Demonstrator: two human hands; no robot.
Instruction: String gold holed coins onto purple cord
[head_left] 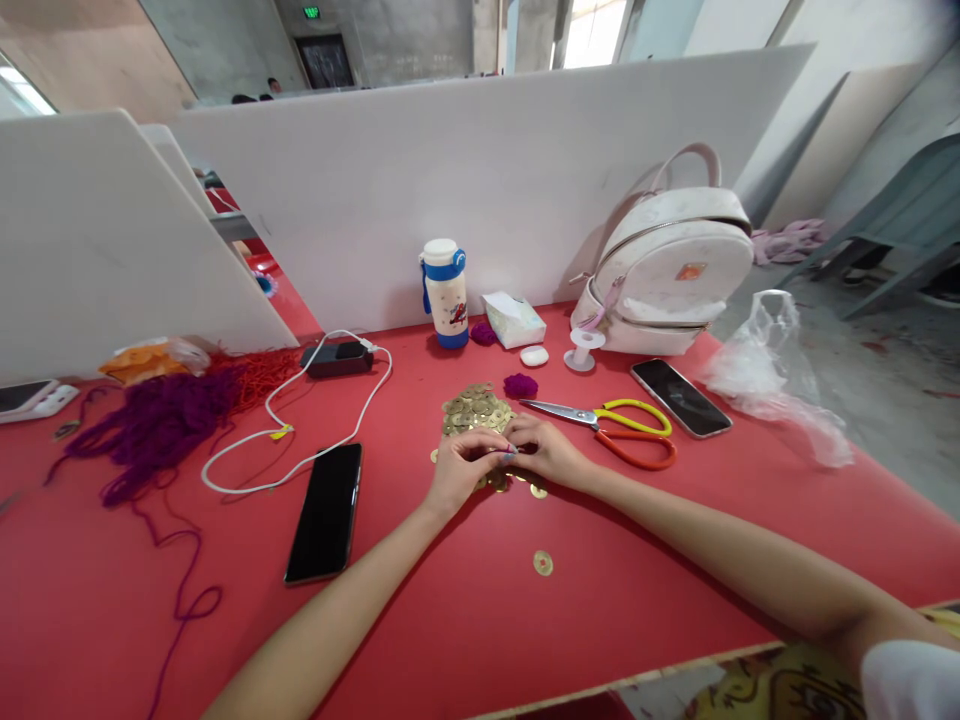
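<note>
Golden coin pile, left hand, right hand above, fingers pinched together, contents unclear

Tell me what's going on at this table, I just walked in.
A person's left hand and right hand meet at the fingertips at the near side of a pile of golden coins; anything between them is too small to make out. One coin lies apart, nearer the person, on the red table. Scissors lie to the right of the hands, purple yarn off to the left.
</note>
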